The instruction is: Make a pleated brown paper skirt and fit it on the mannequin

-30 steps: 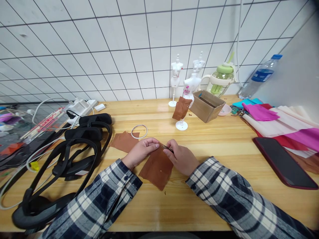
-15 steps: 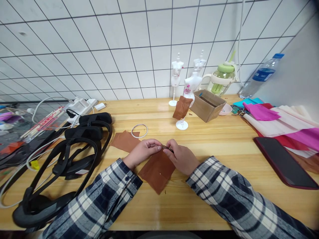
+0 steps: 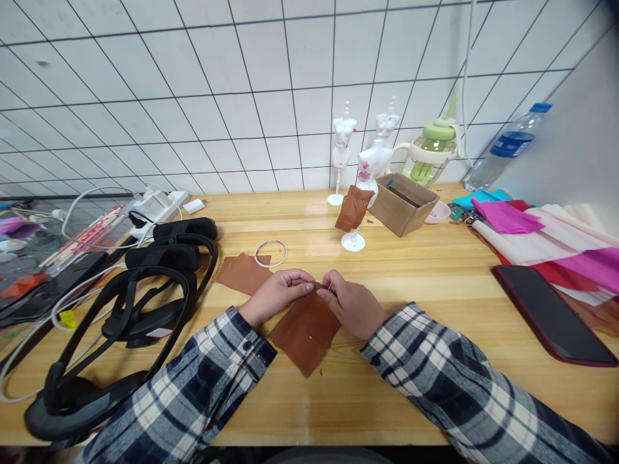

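Your left fingers (image 3: pixel 304 288) pinched the far edge of a square, rust-brown fabric piece (image 3: pixel 305 334) over the pale wooden counter (image 3: pixel 430 274), your right fingers (image 3: pixel 333 280) a slim dark tool (image 3: pixel 320 286); edge work seemed underway, next needing steady tension.

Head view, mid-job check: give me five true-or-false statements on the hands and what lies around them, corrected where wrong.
1. The left hand pinches the far edge of the brown cloth. True.
2. The right hand holds a small dark tool. True.
3. The phone lies left of both hands. False: it lies to their right.
4. The cardboard box stands on the table. True.
5. The silver ring lies inside that box. False: it partly overlaps another brown piece.
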Action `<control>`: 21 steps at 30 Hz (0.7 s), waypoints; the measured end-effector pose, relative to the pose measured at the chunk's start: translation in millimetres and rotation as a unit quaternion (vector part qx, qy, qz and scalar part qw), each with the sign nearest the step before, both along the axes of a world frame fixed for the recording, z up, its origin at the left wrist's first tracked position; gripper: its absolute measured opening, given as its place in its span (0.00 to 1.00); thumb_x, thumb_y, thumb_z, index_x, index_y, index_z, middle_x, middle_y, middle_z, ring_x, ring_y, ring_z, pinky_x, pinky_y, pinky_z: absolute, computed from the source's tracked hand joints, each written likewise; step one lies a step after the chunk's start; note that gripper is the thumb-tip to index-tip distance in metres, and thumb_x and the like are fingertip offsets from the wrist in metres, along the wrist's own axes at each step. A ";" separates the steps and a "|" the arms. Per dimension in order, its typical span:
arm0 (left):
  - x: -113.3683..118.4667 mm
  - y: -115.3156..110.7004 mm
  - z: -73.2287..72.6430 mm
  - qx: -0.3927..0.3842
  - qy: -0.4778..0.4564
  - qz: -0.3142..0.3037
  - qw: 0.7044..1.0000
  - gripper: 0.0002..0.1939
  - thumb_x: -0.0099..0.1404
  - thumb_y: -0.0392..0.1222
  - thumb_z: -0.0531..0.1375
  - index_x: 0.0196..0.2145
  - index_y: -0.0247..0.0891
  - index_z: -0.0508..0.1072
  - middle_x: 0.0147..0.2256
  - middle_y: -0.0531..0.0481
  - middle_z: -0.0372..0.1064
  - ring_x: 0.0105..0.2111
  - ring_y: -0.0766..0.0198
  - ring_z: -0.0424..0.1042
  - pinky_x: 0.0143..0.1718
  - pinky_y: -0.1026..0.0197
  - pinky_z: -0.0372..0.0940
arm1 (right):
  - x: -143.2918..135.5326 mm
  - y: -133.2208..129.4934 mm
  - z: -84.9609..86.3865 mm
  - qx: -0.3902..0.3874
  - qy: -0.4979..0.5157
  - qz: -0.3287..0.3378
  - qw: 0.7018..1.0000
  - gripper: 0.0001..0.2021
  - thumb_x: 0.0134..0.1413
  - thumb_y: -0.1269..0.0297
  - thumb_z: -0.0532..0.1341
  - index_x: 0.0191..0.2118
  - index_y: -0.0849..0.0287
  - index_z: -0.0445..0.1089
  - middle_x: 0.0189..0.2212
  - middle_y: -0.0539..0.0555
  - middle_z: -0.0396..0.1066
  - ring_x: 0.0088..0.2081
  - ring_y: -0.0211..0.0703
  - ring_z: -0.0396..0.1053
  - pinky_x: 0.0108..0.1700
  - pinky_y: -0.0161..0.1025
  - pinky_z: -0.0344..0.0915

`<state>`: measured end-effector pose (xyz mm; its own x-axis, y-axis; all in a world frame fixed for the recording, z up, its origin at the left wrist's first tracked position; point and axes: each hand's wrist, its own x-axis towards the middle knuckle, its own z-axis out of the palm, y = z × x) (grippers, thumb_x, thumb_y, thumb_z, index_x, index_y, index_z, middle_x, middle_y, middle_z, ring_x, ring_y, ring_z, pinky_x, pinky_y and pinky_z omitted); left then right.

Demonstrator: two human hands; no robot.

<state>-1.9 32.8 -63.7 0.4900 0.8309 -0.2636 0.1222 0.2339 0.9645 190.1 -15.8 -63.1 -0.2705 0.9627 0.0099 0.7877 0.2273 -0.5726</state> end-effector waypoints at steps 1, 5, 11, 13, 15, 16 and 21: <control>0.0 0.0 0.0 -0.001 -0.001 -0.001 1.000 0.14 0.54 0.47 0.68 0.35 0.36 0.75 0.35 0.49 0.76 0.36 0.62 0.72 0.42 0.60 0.63 | 0.1 0.0 -0.1 -0.001 0.002 0.001 1.000 0.11 0.67 0.54 0.48 0.43 0.55 0.59 0.31 0.51 0.72 0.31 0.42 0.69 0.31 0.35 0.53; 0.4 -0.3 1.2 0.008 0.004 -0.016 1.000 0.14 0.55 0.47 0.67 0.36 0.35 0.75 0.37 0.48 0.76 0.38 0.61 0.72 0.44 0.59 0.63 | 0.0 -0.9 0.6 -0.006 0.000 0.004 1.000 0.11 0.66 0.53 0.48 0.43 0.55 0.58 0.31 0.50 0.71 0.31 0.42 0.69 0.31 0.35 0.52; 0.4 0.3 1.0 0.035 0.023 -0.034 0.999 0.13 0.57 0.47 0.66 0.35 0.35 0.75 0.35 0.49 0.75 0.37 0.63 0.71 0.43 0.60 0.63 | -0.8 -1.0 2.6 -0.009 -0.007 0.001 1.000 0.11 0.66 0.54 0.49 0.43 0.56 0.59 0.31 0.50 0.71 0.31 0.41 0.69 0.30 0.34 0.51; 0.3 0.6 0.5 0.038 0.024 -0.035 0.998 0.13 0.57 0.47 0.66 0.35 0.35 0.75 0.35 0.49 0.75 0.37 0.62 0.71 0.43 0.60 0.63 | -0.8 -0.8 2.8 -0.011 -0.008 -0.001 1.000 0.11 0.66 0.55 0.49 0.43 0.56 0.59 0.31 0.50 0.71 0.30 0.41 0.69 0.30 0.34 0.51; 0.3 0.7 0.2 0.038 0.024 -0.036 0.998 0.12 0.57 0.47 0.66 0.35 0.36 0.76 0.36 0.49 0.75 0.37 0.62 0.72 0.43 0.60 0.63 | -0.7 -0.7 2.7 -0.011 -0.008 0.001 1.000 0.11 0.66 0.55 0.49 0.43 0.56 0.59 0.31 0.50 0.71 0.30 0.41 0.69 0.30 0.34 0.51; 0.3 0.7 0.2 0.038 0.024 -0.036 0.998 0.12 0.57 0.47 0.66 0.35 0.36 0.76 0.35 0.49 0.75 0.37 0.62 0.72 0.43 0.60 0.63 | -0.6 -0.7 2.6 -0.010 -0.007 0.002 1.000 0.11 0.67 0.55 0.49 0.43 0.56 0.59 0.31 0.50 0.71 0.30 0.41 0.69 0.30 0.34 0.51; 1.1 0.2 0.9 0.034 0.018 -0.033 0.999 0.11 0.57 0.46 0.66 0.34 0.36 0.76 0.34 0.50 0.75 0.36 0.63 0.72 0.42 0.60 0.64 | -0.4 -0.5 2.5 -0.007 -0.010 0.003 1.000 0.10 0.66 0.55 0.49 0.43 0.56 0.59 0.30 0.50 0.71 0.30 0.42 0.69 0.30 0.34 0.51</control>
<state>-0.8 33.0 -62.8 0.5356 0.8137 -0.2259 0.1693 0.1586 0.9727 189.8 -16.3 -60.6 -0.2758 0.9612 -0.0098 0.7981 0.2233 -0.5596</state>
